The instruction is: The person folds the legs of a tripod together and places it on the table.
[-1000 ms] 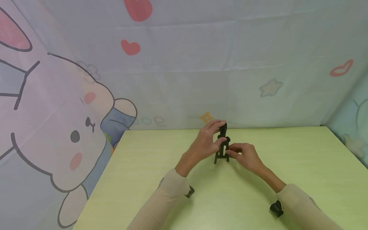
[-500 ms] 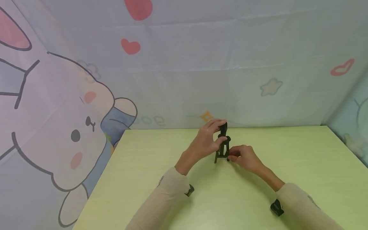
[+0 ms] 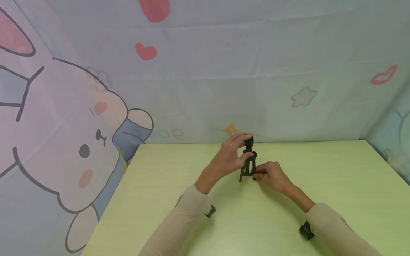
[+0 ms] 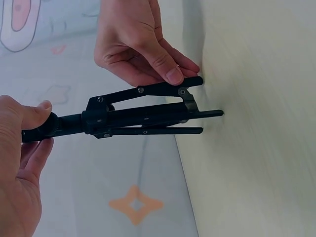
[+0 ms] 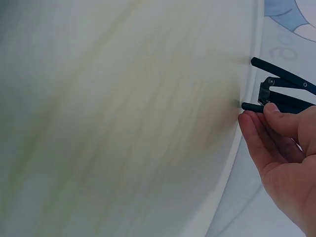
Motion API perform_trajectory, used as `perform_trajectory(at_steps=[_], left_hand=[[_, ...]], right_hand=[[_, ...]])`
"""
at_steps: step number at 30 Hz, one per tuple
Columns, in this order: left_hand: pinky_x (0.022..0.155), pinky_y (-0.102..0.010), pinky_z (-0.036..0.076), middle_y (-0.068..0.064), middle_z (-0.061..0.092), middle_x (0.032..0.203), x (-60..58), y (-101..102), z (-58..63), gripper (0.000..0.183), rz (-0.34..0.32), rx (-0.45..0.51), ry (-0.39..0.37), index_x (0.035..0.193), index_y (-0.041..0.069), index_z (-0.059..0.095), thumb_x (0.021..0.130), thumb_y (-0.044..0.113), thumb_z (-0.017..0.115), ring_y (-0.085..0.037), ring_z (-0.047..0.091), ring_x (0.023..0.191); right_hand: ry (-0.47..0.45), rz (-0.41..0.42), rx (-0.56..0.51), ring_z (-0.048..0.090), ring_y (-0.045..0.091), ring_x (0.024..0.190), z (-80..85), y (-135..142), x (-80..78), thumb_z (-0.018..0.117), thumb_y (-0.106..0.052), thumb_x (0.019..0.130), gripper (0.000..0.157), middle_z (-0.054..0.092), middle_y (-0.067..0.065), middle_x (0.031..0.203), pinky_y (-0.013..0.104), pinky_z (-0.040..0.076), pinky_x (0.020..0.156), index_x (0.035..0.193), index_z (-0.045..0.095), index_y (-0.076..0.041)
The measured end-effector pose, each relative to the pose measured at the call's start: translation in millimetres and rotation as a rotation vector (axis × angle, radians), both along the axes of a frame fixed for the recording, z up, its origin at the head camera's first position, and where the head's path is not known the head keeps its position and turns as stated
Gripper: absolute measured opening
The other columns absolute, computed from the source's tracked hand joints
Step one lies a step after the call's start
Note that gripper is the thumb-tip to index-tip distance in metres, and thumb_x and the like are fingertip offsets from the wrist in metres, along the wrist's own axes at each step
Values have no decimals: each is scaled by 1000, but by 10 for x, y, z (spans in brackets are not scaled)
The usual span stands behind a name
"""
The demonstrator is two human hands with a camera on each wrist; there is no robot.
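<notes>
A small black tripod (image 3: 247, 167) stands upright on the table, its legs only slightly spread, with hinged braces and rivets showing in the left wrist view. My left hand (image 3: 229, 156) grips its upper column, thumb on the near side and fingers round the head. With thumb and fingers my right hand (image 3: 273, 176) pinches the lower end of the right leg. In the right wrist view that same leg tip (image 5: 251, 106) sticks out past the right thumb, and a second leg (image 5: 281, 74) angles away beside it.
The pale yellow-green table (image 3: 336, 170) ends just behind the tripod. Beyond it hangs a cloth backdrop (image 3: 205, 89) printed with a rabbit and hearts. Black wrist pieces (image 3: 306, 230) show at both beige sleeves (image 3: 179, 222).
My right hand has slid down the right leg to its lower end, and then stayed there. The left hand keeps its grip on the tripod's top.
</notes>
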State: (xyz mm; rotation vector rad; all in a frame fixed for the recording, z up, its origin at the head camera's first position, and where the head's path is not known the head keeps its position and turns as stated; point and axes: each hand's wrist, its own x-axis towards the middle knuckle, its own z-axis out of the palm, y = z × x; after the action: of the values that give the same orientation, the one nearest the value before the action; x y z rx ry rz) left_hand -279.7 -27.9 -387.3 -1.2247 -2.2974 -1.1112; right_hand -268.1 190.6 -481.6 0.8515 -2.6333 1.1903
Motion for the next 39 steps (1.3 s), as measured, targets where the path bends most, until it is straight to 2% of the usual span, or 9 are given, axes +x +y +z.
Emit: perform_trajectory(at_steps=[7, 14, 24, 30, 35, 39], left_hand=[[99, -17, 54, -20, 54, 142, 8, -17, 12, 54, 26, -17, 13, 144, -6, 54, 96, 4, 76, -31, 69, 115], [99, -16, 53, -21, 54, 142, -25, -16, 9, 54, 15, -5, 22, 144, -7, 54, 95, 2, 76, -31, 69, 116], [100, -16, 53, -22, 53, 143, -45, -50, 0, 55, -4, -9, -6, 145, -7, 53, 96, 3, 75, -32, 67, 119], [100, -15, 52, -21, 54, 141, -57, -59, -2, 55, 3, -5, 5, 143, -8, 54, 94, 1, 76, -32, 64, 123], [99, -14, 52, -18, 55, 138, -58, -25, 14, 53, -11, -40, 39, 144, -7, 54, 96, 3, 75, -30, 67, 117], [99, -14, 52, -18, 55, 138, -44, -40, 26, 53, -9, -36, 25, 144, -7, 54, 96, 3, 75, -30, 67, 118]], right_hand=[[-4, 4, -12, 72, 18, 69, 10, -13, -32, 77, 6, 89, 12, 76, 7, 78, 22, 56, 59, 80, 78, -3], [3, 7, -9, 70, 16, 67, 18, -12, -65, 78, 6, 89, 12, 76, 5, 77, 21, 55, 58, 80, 78, -3], [-80, 61, -38, 76, 20, 78, 9, 30, -144, 76, 5, 90, 8, 77, 7, 84, 22, 60, 65, 90, 79, -2], [-33, 73, -48, 76, 21, 77, -12, -5, -150, 76, 7, 90, 8, 78, 7, 83, 23, 60, 64, 90, 80, -1], [-5, 40, -54, 76, 20, 76, -31, -37, -128, 77, 8, 88, 11, 78, 4, 82, 24, 59, 63, 90, 81, -2], [3, 28, -52, 75, 18, 76, -37, -55, -116, 77, 7, 89, 10, 78, 5, 83, 23, 59, 64, 90, 81, -2]])
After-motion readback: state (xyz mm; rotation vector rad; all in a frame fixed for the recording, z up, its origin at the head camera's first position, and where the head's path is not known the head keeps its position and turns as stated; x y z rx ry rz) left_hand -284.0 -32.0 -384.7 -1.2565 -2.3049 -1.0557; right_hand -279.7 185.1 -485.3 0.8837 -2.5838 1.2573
